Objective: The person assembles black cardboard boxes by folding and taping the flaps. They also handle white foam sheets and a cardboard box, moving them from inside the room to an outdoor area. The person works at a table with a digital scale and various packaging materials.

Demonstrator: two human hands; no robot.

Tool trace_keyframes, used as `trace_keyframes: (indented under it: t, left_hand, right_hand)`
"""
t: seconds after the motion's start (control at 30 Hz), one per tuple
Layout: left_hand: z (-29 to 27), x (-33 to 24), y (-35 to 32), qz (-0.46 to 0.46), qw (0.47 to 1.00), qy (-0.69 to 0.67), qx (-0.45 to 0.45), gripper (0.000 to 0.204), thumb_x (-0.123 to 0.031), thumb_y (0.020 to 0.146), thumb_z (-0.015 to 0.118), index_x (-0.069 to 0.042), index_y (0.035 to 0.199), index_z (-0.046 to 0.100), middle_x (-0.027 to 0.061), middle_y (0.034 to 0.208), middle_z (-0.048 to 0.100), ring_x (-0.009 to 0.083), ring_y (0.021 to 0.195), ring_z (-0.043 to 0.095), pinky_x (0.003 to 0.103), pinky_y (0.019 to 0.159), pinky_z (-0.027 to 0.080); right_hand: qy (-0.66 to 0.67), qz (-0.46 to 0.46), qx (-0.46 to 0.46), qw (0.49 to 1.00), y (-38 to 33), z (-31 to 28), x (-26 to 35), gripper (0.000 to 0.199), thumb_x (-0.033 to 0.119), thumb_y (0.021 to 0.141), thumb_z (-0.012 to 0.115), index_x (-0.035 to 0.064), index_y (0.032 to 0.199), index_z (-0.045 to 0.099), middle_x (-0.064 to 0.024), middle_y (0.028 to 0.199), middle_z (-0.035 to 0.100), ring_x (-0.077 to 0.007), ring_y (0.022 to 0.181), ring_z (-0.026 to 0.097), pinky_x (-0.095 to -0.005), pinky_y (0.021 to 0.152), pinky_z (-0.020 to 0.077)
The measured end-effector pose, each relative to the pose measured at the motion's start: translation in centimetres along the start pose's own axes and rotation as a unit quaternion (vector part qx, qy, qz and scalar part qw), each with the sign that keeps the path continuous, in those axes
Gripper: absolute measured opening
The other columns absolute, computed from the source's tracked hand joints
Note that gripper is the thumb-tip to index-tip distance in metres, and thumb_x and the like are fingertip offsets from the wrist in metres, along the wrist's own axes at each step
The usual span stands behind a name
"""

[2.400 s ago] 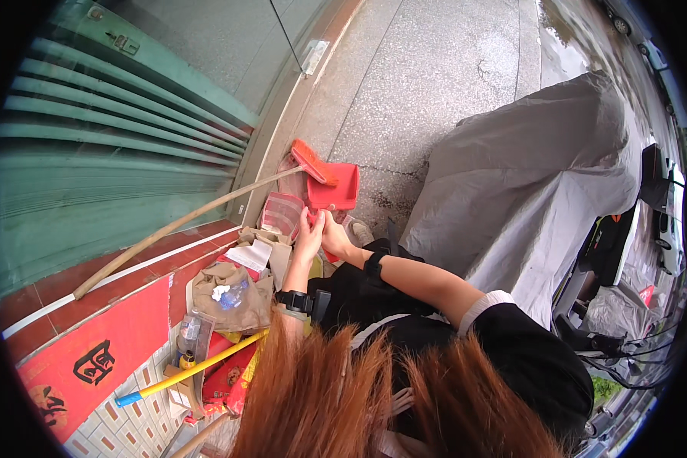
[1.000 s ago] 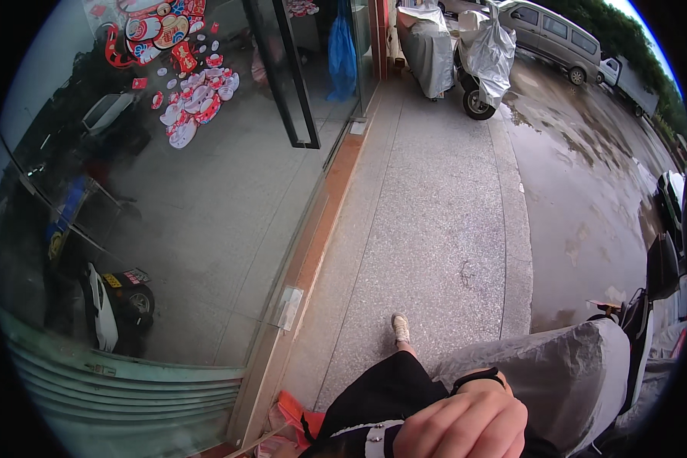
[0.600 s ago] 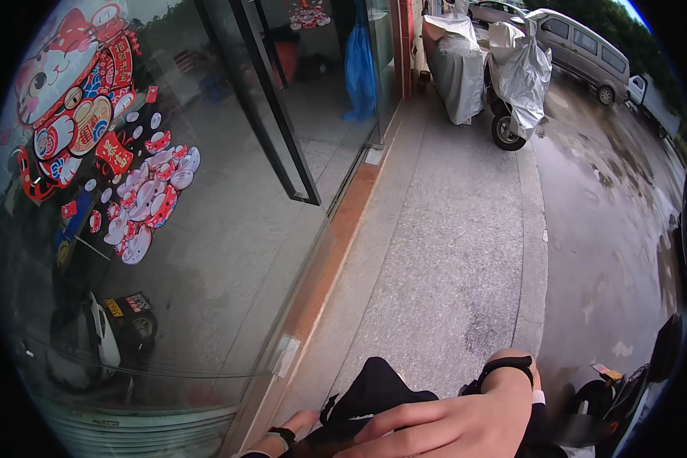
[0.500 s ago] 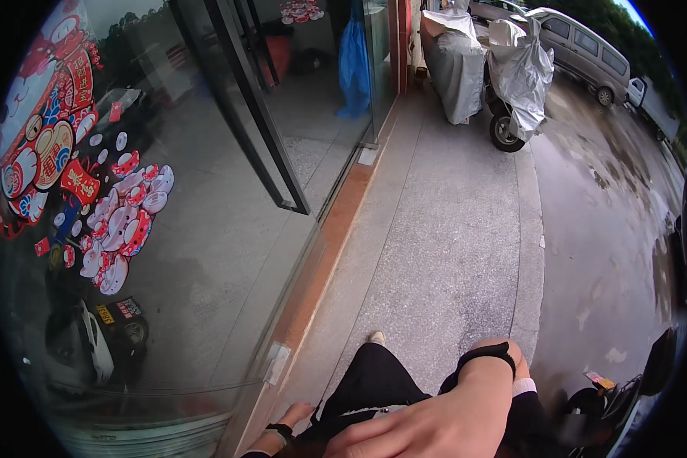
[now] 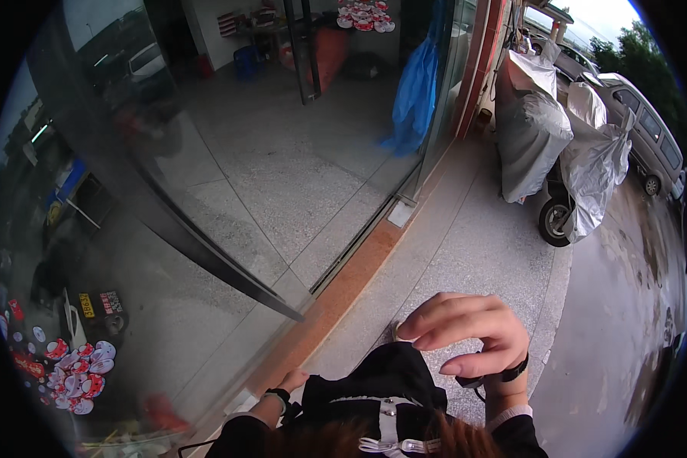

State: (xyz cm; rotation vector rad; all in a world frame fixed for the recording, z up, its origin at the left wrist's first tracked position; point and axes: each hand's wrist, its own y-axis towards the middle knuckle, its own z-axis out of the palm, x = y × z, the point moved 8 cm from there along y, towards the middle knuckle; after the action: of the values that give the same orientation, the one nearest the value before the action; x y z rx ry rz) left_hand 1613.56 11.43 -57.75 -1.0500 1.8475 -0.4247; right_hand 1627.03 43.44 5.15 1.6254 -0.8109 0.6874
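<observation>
My right hand is raised in front of me over the speckled walkway. Its fingers are bent but spread from the thumb, with nothing between them. A black band circles that wrist. Lower and further left, my left hand hangs beside my black clothing, close to the reddish door sill. A dark band is on this wrist too. The left fingers are small and partly hidden, and I see nothing held there. Neither hand touches the dark-framed glass door to my left.
Past the doorway hangs a blue plastic sheet, with a blue stool deeper inside. Silver-covered two-wheelers stand ahead on the right of the walkway. Beyond the kerb lies wet paving with a parked van.
My right hand has lifted and moved forward, its fingers now curved and apart. My view has turned left and advanced, bringing the doorway and the covered two-wheelers nearer.
</observation>
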Motion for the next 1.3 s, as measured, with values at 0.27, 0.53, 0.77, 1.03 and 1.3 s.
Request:
trace_keyframes:
  t: [0.27,0.53,0.77,1.03,1.3]
  left_hand:
    - [-1.6,-8.1,13.5,0.035,0.990,-0.013,-0.139,0.021,-0.024,0.072,0.055,-0.006,0.065,0.062,0.0142,0.065,0.059,0.0317,0.068,0.058,0.040,0.063,0.045]
    - [0.9,-12.3,19.2,-0.241,0.946,-0.213,-0.028,0.021,-0.026,0.073,0.055,-0.006,0.074,0.063,0.0141,0.075,0.061,0.0310,0.074,0.058,0.040,0.067,0.045]
    - [-13.5,-18.5,31.8,-0.260,0.908,-0.310,-0.110,0.024,-0.028,0.073,0.054,-0.007,0.082,0.063,0.0141,0.083,0.062,0.0303,0.080,0.059,0.039,0.071,0.046]
    - [-50.4,-8.6,44.0,-0.258,0.828,-0.296,-0.401,0.032,-0.031,0.078,0.053,-0.006,0.096,0.060,0.0152,0.091,0.062,0.0301,0.088,0.059,0.038,0.076,0.046]
    - [-69.1,3.2,49.1,-0.358,0.787,-0.302,-0.400,0.027,-0.033,0.075,0.048,-0.012,0.083,0.063,0.0124,0.085,0.063,0.0312,0.085,0.058,0.040,0.076,0.046]
  right_hand:
    - [-0.131,0.241,-0.024,0.961,15.7,-28.6,-32.6,0.065,0.022,0.077,0.063,0.0066,0.131,0.030,-0.0154,0.127,0.039,-0.0219,0.107,0.048,-0.0347,0.088,0.0418]
    - [-0.307,0.261,-0.006,0.915,38.9,-42.1,-68.7,0.087,0.032,0.068,0.069,0.0027,0.133,0.021,-0.0241,0.126,0.036,-0.0352,0.117,0.038,-0.0370,0.096,0.0334]
    - [-0.380,0.354,-0.071,0.851,59.3,-55.9,-85.8,0.094,0.030,0.061,0.074,0.0086,0.134,0.020,-0.0261,0.124,0.038,-0.0383,0.115,0.040,-0.0385,0.094,0.0364]
    - [-0.401,0.206,-0.355,0.819,77.9,-70.9,-97.7,0.099,0.044,0.060,0.074,0.0022,0.133,0.022,-0.0269,0.119,0.043,-0.0392,0.111,0.043,-0.0419,0.092,0.0356]
    - [-0.663,0.059,-0.536,0.519,78.5,-66.9,-98.2,0.046,0.022,0.075,0.065,0.0085,0.115,0.046,-0.0121,0.096,0.057,-0.0315,0.083,0.057,-0.0427,0.066,0.0469]
